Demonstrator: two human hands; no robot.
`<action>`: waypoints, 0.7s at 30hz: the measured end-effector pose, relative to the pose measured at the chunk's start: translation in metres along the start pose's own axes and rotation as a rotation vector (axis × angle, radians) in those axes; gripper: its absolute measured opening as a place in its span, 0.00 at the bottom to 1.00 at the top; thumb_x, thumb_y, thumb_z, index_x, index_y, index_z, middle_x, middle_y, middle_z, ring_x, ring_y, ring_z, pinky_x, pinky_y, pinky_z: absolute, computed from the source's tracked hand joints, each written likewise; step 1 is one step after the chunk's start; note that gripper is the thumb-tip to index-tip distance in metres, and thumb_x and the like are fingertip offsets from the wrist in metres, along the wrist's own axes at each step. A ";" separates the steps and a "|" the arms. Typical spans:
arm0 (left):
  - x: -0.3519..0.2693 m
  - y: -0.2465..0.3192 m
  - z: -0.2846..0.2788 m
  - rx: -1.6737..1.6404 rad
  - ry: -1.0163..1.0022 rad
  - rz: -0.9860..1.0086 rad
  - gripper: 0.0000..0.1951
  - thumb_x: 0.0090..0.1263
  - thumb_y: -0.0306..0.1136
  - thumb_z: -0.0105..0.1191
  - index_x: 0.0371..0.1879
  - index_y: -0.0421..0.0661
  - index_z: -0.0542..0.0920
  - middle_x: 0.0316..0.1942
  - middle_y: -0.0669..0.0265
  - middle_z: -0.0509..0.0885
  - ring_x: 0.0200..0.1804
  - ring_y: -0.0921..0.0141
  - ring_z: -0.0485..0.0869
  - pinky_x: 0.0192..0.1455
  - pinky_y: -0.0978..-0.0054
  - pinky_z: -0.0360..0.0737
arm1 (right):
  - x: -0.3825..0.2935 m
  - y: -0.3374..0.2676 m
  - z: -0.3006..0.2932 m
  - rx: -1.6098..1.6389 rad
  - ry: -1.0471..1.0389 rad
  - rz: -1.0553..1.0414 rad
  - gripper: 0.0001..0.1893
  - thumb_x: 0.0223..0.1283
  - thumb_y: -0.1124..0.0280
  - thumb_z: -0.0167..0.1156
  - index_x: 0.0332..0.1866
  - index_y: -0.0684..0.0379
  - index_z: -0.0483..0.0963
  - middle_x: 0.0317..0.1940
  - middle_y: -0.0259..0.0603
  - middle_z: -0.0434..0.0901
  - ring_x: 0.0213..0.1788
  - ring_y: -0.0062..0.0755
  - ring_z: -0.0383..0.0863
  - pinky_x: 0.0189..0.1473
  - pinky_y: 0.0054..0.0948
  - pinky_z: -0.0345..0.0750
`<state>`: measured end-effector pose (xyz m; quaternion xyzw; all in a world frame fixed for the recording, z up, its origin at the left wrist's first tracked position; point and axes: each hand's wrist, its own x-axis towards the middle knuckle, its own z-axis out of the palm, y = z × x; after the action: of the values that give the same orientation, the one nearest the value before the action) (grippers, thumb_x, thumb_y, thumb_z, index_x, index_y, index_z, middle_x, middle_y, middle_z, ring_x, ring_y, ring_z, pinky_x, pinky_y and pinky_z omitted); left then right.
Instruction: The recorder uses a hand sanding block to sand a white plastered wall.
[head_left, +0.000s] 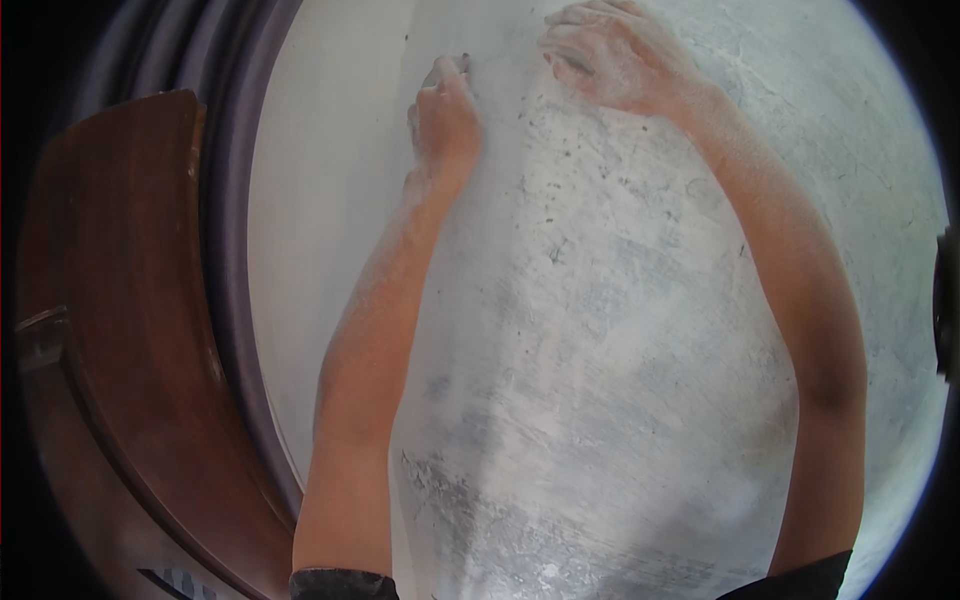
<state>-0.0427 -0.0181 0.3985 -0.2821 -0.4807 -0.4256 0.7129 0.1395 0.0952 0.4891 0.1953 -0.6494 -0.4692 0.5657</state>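
Both arms reach up against a pale plaster wall (600, 300) with grey patches and dark specks. My left hand (448, 112), dusted white, is closed around a small dark object (465, 63), of which only a bit shows at the fingertips; its kind cannot be told. Farther right and slightly higher, my right hand (611, 56) lies against the wall, coated in white dust, with its fingers bent. Something dark shows near its thumb, but whether it is a held thing or a shadow is unclear.
At the left stands a dark brown wooden panel (127, 225), curved by the lens. A purple-grey curtain (229, 225) hangs between it and the wall. A dark object (946, 307) sits at the far right rim.
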 end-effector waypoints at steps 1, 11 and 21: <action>-0.005 0.007 0.002 0.035 0.047 0.016 0.05 0.75 0.31 0.43 0.39 0.44 0.70 0.26 0.44 0.81 0.32 0.42 0.80 0.32 0.47 0.75 | -0.002 0.000 -0.007 0.110 0.032 -0.027 0.08 0.53 0.64 0.56 0.30 0.56 0.76 0.36 0.41 0.81 0.47 0.41 0.80 0.56 0.42 0.71; -0.042 -0.009 -0.011 0.115 -0.127 -0.198 0.07 0.75 0.33 0.45 0.40 0.44 0.72 0.26 0.49 0.83 0.33 0.45 0.82 0.35 0.49 0.77 | -0.002 -0.006 -0.008 0.164 -0.143 0.120 0.11 0.55 0.64 0.58 0.39 0.59 0.79 0.37 0.45 0.81 0.46 0.45 0.80 0.56 0.43 0.72; -0.100 0.013 -0.030 -0.044 -0.063 -0.047 0.07 0.76 0.34 0.45 0.39 0.45 0.73 0.27 0.50 0.84 0.31 0.46 0.82 0.36 0.50 0.79 | -0.009 0.011 0.005 0.205 0.003 0.048 0.12 0.56 0.66 0.59 0.41 0.62 0.79 0.35 0.50 0.81 0.40 0.50 0.80 0.45 0.42 0.77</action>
<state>-0.0360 -0.0027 0.2944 -0.2995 -0.5000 -0.4437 0.6808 0.1401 0.1095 0.4933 0.2373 -0.6975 -0.3866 0.5547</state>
